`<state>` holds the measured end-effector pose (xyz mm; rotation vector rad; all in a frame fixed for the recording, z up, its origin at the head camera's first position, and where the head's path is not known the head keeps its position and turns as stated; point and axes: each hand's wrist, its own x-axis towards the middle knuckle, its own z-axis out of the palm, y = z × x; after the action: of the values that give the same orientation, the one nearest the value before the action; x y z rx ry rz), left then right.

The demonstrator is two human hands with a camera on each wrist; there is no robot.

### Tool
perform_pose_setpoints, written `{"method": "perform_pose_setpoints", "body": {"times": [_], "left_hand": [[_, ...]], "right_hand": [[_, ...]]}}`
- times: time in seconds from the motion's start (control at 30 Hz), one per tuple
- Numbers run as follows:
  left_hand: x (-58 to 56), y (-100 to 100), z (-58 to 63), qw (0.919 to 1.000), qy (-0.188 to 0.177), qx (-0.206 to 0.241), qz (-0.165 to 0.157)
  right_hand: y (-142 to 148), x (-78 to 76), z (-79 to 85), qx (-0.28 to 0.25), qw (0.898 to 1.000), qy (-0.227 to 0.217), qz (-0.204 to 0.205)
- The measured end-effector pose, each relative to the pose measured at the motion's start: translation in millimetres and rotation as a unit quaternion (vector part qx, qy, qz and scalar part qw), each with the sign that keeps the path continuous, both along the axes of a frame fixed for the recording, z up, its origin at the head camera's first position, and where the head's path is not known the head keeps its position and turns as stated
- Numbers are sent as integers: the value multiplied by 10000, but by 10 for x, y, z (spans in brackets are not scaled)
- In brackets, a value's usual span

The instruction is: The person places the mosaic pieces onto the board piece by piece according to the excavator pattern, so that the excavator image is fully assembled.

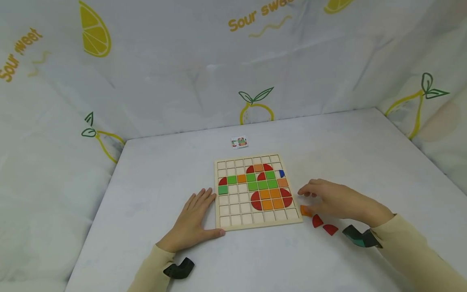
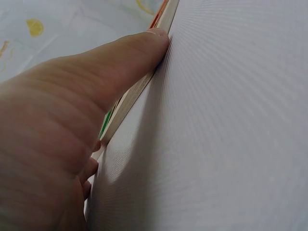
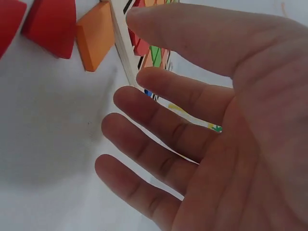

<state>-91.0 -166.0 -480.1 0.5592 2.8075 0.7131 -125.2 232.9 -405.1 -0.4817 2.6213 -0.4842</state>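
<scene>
A wooden grid board [image 1: 235, 220] lies on the table, partly filled with red rounded pieces, green squares and orange squares. A blue rounded piece [image 1: 281, 173] sits near its right edge. My left hand [image 1: 193, 223] rests at the board's left side, fingers stretched out; in the left wrist view the thumb [image 2: 139, 50] lies along the board's edge. To the right of the board hovers my right hand [image 1: 333, 198], its fingers loosely bent with nothing between them. Beneath and beside it are an orange square [image 3: 96, 36] and a red rounded piece [image 3: 52, 26], with a second red piece [image 1: 330, 229] nearby.
A small printed card [image 1: 239, 142] with a coloured pattern lies behind the board. White cloth with lemon prints [image 1: 175, 89] hangs along the back and sides of the white table [image 1: 168, 162]. Dark bands [image 1: 178, 268] are at both sleeves.
</scene>
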Motion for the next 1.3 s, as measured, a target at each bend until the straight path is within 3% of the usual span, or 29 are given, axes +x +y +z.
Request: {"method": "perform_pose_setpoints", "body": {"times": [0.1,0.4,0.7,0.93,1.17,1.3], "left_hand": [[21,1,21,10000,-68,-54,30],[20,50,80,9999,-134,36,1],[-24,81,49,9997,-184,106,141],[-35,94,-21,9990,3,242,380],[17,58,-72,9986,-117,255,438],[47,69,-52,9989,42,213,416]], "right_hand": [[-12,51,-36,76,10000,6,44],[-30,94,-108,75,9970,762,93],[12,-1,-123,-231,9950,964,-81],[-31,-104,-194,-280,9936,1046,-333],[-61,-2,-329,-385,9921,1066,-532],[-45,3,-355,-566,9921,960,-579]]}}
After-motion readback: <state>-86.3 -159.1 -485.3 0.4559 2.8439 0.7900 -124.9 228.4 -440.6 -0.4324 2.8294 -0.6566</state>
